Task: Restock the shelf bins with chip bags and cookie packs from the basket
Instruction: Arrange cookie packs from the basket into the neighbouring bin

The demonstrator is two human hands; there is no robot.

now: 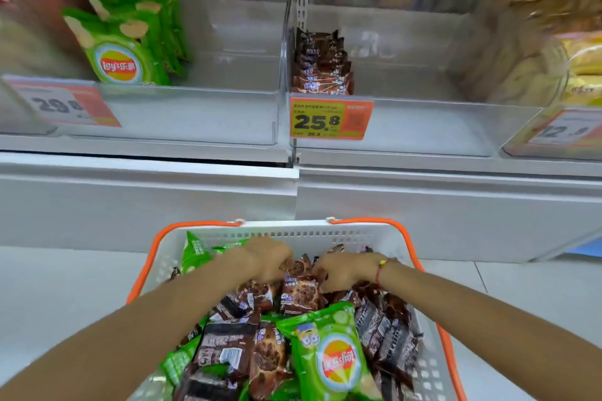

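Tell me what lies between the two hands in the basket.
In the head view, brown cookie packs fill the stretch between the left hand and the right hand inside the basket; no bare floor shows there.

Left bin [195,114] open right of chip bags [127,42]; right bin [423,120] open right of cookie packs [322,68]; basket [430,368] crowded.

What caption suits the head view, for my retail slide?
Both hands dig among cookie packs in the basket below half-stocked bins.
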